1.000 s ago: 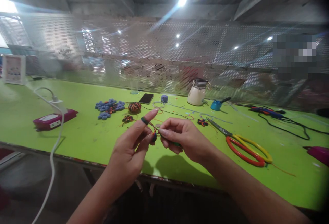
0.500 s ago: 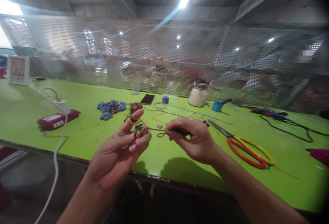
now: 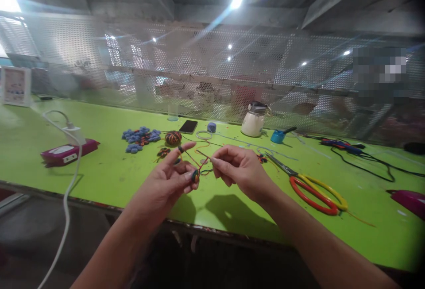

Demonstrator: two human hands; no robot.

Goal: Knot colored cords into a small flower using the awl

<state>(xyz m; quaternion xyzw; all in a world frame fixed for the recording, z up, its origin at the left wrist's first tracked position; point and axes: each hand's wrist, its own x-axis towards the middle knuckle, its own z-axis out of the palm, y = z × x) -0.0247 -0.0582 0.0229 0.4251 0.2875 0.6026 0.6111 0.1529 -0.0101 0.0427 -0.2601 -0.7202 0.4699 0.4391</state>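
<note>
My left hand (image 3: 175, 175) is closed at the thumb and lower fingers on a small multicoloured piece of crochet (image 3: 195, 175). Its index finger stretches out with dark yarn wound round it. A red strand of yarn (image 3: 203, 163) runs taut from the piece to the fingertips of my right hand (image 3: 237, 167). Those fingers pinch what appears to be a thin crochet hook (image 3: 206, 156); most of it is hidden or too fine to make out. A multicoloured yarn ball (image 3: 173, 138) lies behind my left hand, with a small multicoloured crochet piece (image 3: 164, 152) before it.
Large scissors (image 3: 314, 194) with red and yellow handles lie at right. Blue crochet flowers (image 3: 141, 136), a phone (image 3: 188, 126), a blue yarn ball (image 3: 211, 127), a white jug (image 3: 253, 123) and a blue pot (image 3: 278, 136) stand farther back. A power strip (image 3: 71, 152) with a white cable is at left.
My right hand has turned and lifted slightly, and the red strand between the hands now shows longer. My left hand has shifted a little right and its index finger is lower. The view has moved slightly.
</note>
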